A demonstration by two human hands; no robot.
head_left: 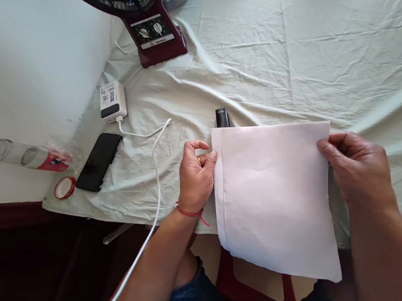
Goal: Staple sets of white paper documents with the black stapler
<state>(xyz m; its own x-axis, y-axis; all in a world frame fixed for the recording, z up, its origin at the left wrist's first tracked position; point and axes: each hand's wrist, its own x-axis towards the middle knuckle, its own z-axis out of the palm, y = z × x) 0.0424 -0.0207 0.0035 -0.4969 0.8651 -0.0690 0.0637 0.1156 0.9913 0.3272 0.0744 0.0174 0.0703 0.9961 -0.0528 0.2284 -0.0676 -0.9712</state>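
Two white sheets of paper (270, 198), one lying slightly off the other, are held up over the table's front edge. My right hand (359, 169) pinches their upper right corner between thumb and fingers. At the left edge, my left hand (197, 173) has its thumb against the paper and its fingers curled, the index finger bent a little apart. A red string bracelet (188, 212) circles the left wrist. Behind the top left corner of the sheets, a black object (222, 117) pokes out, the rest of it hidden by the paper.
A dark red fan (154, 35) stands at the back left on the pale green tablecloth (238, 64). A white plug-in box (113, 100) with a white cable (157, 179), a black phone (99, 161), a red-and-white ring (64, 188) and a glass bottle (26, 156) lie left.
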